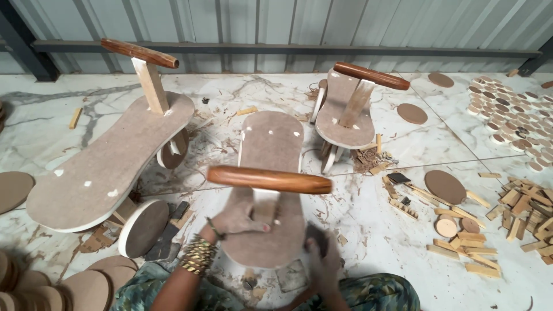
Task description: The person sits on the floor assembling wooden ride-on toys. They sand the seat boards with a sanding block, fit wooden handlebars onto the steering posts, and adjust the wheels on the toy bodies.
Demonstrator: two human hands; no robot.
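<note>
A wooden ride-on toy stands on the floor in front of me. It has a long brown seat board [271,144], a pale upright post [265,203] and a round dark-wood handlebar [269,179]. My left hand [239,219], with bangles on the wrist, lies flat on the board against the foot of the post. My right hand [324,259] is blurred at the board's near right edge. It seems closed on a small dark pad [315,235], held against the board.
Two more ride-on toys stand at the left [109,167] and far middle [345,109]. Brown discs [444,185], wood offcuts [524,213] and rows of small round pieces [507,112] lie at the right. Stacked discs [34,288] sit near left. A metal wall runs behind.
</note>
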